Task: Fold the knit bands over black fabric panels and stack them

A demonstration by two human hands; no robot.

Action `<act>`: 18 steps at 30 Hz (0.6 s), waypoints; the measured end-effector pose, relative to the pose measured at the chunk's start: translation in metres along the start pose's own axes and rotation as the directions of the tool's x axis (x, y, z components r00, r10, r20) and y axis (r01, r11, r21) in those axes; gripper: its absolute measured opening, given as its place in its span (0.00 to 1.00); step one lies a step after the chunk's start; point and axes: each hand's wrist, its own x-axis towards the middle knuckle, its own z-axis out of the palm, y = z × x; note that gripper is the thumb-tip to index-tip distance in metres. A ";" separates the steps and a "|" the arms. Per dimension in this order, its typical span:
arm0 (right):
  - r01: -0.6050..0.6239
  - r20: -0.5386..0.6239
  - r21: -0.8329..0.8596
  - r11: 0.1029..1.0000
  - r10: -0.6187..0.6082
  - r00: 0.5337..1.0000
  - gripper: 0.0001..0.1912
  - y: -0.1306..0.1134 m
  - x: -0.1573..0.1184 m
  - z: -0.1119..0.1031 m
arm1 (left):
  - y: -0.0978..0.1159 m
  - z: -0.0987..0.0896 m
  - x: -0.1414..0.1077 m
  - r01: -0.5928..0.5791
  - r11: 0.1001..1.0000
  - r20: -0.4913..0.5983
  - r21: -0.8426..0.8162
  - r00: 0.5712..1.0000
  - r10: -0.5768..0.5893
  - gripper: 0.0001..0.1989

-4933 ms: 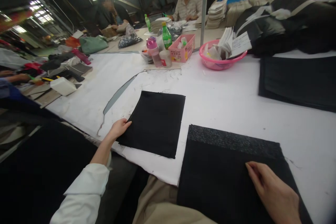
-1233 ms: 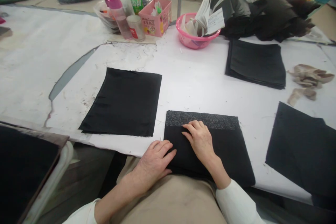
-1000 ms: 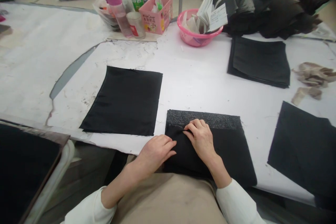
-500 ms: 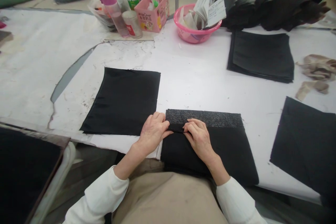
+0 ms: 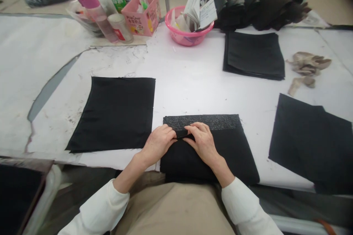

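Note:
In front of me a black fabric piece [image 5: 223, 154] lies at the table's front edge, with a speckled grey strip [image 5: 220, 121] along its far side. My left hand [image 5: 161, 140] pinches the fabric at its left end, near the strip's lower border. My right hand [image 5: 202, 140] grips the same fold a little further right, thumb below and fingers above. Between the two hands a short stretch of the folded edge is slightly raised. What lies under the fingertips is hidden.
Black fabric lies to the left [image 5: 116, 114], in a stack at the back right [image 5: 253, 55] and at the right [image 5: 309, 143]. A pink basin [image 5: 190, 38] with papers, a pink box [image 5: 142, 16], bottles and a beige cloth strip [image 5: 307, 64] stand or lie further back.
The view has turned a little to the right, so the table things appear further left. Both hands keep hold of the fold; the edge between them is now lifted slightly.

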 end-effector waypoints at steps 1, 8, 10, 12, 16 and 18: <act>0.008 0.010 -0.029 1.000 -0.008 1.000 0.18 0.005 -0.001 -0.005 | -0.001 -0.001 0.000 -0.003 1.000 -0.001 -0.015 1.000 0.003 0.07; 0.033 0.012 -0.225 0.974 -0.031 0.999 0.19 0.064 -0.027 -0.057 | 0.000 -0.005 0.002 -0.004 0.997 0.010 -0.075 1.000 0.004 0.07; 0.025 -0.005 -0.299 0.954 -0.028 1.000 0.19 0.086 -0.039 -0.075 | 0.000 -0.005 0.003 0.000 0.997 0.016 -0.072 1.000 0.002 0.06; -0.006 -0.028 -0.392 0.920 -0.006 1.000 0.20 0.109 -0.053 -0.095 | 0.000 -0.005 0.002 0.000 0.998 0.017 -0.066 1.000 0.002 0.06; -0.111 -0.081 -0.500 0.859 0.082 0.993 0.20 0.138 -0.074 -0.131 | -0.001 -0.004 0.002 -0.010 0.998 0.006 -0.062 1.000 0.010 0.06; -0.157 -0.130 -0.504 0.849 0.105 0.986 0.18 0.131 -0.073 -0.138 | -0.001 -0.005 0.002 -0.010 0.998 0.003 -0.056 1.000 0.010 0.05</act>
